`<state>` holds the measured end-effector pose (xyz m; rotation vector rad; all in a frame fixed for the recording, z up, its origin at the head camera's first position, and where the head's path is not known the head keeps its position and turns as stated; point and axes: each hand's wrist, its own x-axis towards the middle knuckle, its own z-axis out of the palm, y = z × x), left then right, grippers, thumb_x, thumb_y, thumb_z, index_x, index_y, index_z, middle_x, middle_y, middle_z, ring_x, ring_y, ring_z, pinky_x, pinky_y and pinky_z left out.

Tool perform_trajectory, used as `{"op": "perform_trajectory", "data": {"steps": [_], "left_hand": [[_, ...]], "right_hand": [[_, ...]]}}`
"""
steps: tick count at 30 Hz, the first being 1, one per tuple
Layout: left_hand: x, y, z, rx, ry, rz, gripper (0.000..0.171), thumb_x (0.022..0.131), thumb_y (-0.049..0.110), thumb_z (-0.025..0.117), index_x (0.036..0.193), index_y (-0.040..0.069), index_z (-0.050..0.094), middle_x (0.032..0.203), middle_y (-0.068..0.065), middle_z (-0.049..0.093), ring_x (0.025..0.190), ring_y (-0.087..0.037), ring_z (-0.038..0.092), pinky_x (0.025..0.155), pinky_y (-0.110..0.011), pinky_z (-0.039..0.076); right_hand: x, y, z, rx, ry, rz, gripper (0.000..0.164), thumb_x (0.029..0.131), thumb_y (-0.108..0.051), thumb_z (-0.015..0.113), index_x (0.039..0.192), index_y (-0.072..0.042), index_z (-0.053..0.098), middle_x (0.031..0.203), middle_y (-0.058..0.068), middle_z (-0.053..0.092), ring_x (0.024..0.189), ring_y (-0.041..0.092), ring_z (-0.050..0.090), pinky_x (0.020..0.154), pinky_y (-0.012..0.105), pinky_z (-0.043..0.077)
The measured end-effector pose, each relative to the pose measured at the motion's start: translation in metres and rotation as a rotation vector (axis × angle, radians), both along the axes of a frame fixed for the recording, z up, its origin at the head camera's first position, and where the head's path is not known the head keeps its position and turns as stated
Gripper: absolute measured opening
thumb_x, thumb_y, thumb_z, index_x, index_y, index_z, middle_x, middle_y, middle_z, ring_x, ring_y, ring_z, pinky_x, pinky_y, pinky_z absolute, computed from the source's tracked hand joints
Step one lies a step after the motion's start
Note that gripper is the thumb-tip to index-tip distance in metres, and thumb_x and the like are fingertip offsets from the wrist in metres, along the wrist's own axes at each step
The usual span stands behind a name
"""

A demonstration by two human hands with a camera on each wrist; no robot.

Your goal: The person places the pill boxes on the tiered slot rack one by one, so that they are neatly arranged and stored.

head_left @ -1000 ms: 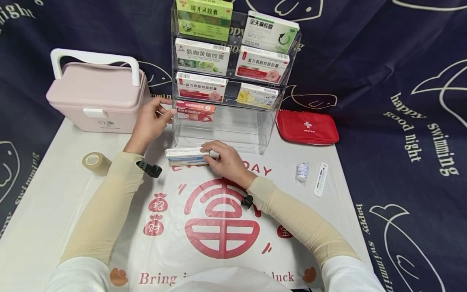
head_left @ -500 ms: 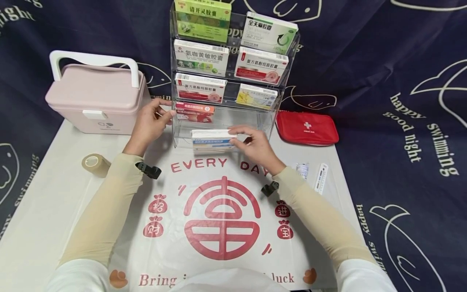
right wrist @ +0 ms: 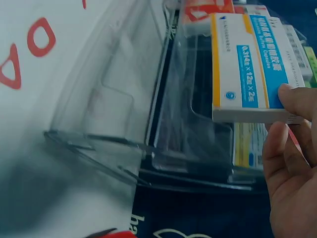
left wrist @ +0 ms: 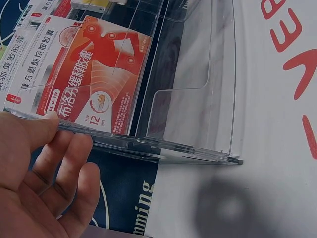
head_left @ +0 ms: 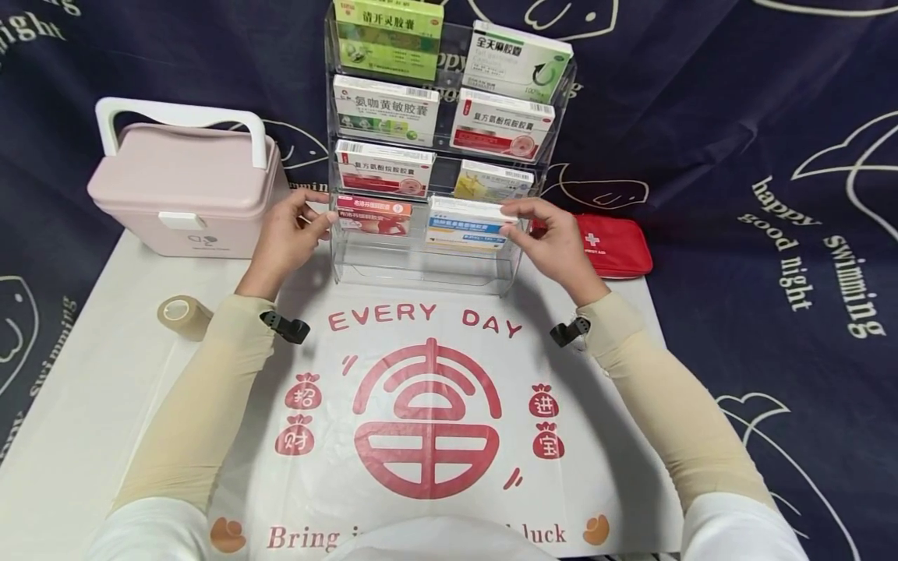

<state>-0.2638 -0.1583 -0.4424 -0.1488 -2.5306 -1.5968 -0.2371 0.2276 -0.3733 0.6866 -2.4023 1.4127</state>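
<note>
In the head view my right hand (head_left: 557, 245) pinches the right end of a white medicine box with blue and orange stripes (head_left: 463, 222). The box is in front of the right side of the lower tier of a clear display rack (head_left: 428, 274). The right wrist view shows the thumb on the box's printed face and the fingers behind it. My left hand (head_left: 284, 241) grips the rack's left side edge between thumb and fingers. Close to that thumb, a red-orange medicine box (left wrist: 99, 74) stands in the tier's left half.
Several medicine boxes fill the upper tiers, among them a green box (head_left: 389, 39). A pink case with a white handle (head_left: 185, 187) and a tan bandage roll (head_left: 184, 315) lie left. A red first-aid pouch (head_left: 620, 245) sits right, partly behind my right hand.
My right hand has carried the white-and-blue medicine box from the table before the rack up and rightward to the lower tier. My left hand has stayed on the rack's edge.
</note>
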Motion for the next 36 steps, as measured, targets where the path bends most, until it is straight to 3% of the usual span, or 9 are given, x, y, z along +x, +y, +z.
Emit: {"op": "perform_trajectory", "data": {"steps": [14, 19, 24, 27, 30, 33, 36], "left_hand": [[0.0, 0.001, 0.002, 0.015, -0.002, 0.001, 0.029, 0.098, 0.014, 0.07, 0.124, 0.003, 0.064, 0.08, -0.009, 0.061, 0.068, -0.019, 0.068, 0.052, -0.018, 0.045], [0.001, 0.002, 0.003, 0.014, -0.001, -0.006, 0.029, 0.098, 0.014, 0.07, 0.124, 0.002, 0.063, 0.08, -0.011, 0.062, 0.065, -0.013, 0.066, 0.053, -0.018, 0.045], [0.001, 0.002, 0.004, 0.019, -0.001, -0.01, 0.029, 0.098, 0.014, 0.07, 0.124, 0.003, 0.063, 0.081, -0.012, 0.062, 0.063, -0.006, 0.063, 0.053, -0.018, 0.044], [0.001, 0.002, 0.004, 0.019, -0.002, -0.004, 0.029, 0.098, 0.014, 0.07, 0.124, 0.003, 0.063, 0.081, -0.012, 0.062, 0.063, -0.008, 0.065, 0.053, -0.018, 0.045], [0.001, 0.001, 0.003, 0.012, -0.004, -0.001, 0.029, 0.098, 0.014, 0.07, 0.124, 0.003, 0.063, 0.081, -0.011, 0.062, 0.065, -0.013, 0.067, 0.053, -0.018, 0.045], [0.001, 0.0, 0.001, 0.006, -0.007, 0.004, 0.028, 0.099, 0.015, 0.069, 0.124, 0.003, 0.063, 0.081, -0.011, 0.062, 0.067, -0.016, 0.067, 0.053, -0.018, 0.045], [0.001, 0.0, 0.001, 0.003, -0.008, 0.006, 0.028, 0.098, 0.014, 0.069, 0.124, 0.003, 0.063, 0.081, -0.011, 0.062, 0.066, -0.015, 0.067, 0.053, -0.019, 0.045]], "right_hand": [[-0.01, 0.006, 0.01, -0.05, 0.034, -0.059, 0.025, 0.083, 0.015, 0.076, 0.107, 0.012, 0.07, 0.115, 0.022, 0.069, 0.091, 0.013, 0.066, 0.074, 0.02, 0.051], [-0.013, 0.009, 0.007, -0.001, 0.048, -0.067, 0.024, 0.083, 0.015, 0.076, 0.105, 0.012, 0.071, 0.117, 0.023, 0.069, 0.093, 0.013, 0.064, 0.074, 0.018, 0.05], [-0.027, 0.02, -0.011, 0.048, 0.098, -0.058, 0.024, 0.082, 0.012, 0.079, 0.105, 0.006, 0.074, 0.116, 0.016, 0.071, 0.1, 0.01, 0.064, 0.071, 0.017, 0.049], [-0.035, 0.027, -0.02, 0.11, 0.145, -0.051, 0.024, 0.083, 0.006, 0.081, 0.105, -0.001, 0.076, 0.117, 0.008, 0.072, 0.099, 0.012, 0.064, 0.068, 0.018, 0.048], [-0.035, 0.028, -0.022, 0.18, 0.178, -0.044, 0.022, 0.085, 0.002, 0.081, 0.106, -0.005, 0.077, 0.119, 0.002, 0.071, 0.087, 0.015, 0.064, 0.065, 0.023, 0.047], [-0.035, 0.029, -0.025, 0.231, 0.2, -0.027, 0.022, 0.087, 0.0, 0.08, 0.108, -0.007, 0.077, 0.12, 0.001, 0.071, 0.079, 0.019, 0.062, 0.063, 0.028, 0.046], [-0.034, 0.028, -0.027, 0.282, 0.226, -0.014, 0.023, 0.087, -0.001, 0.079, 0.109, -0.006, 0.076, 0.121, 0.003, 0.07, 0.085, 0.022, 0.063, 0.062, 0.029, 0.041]]}}
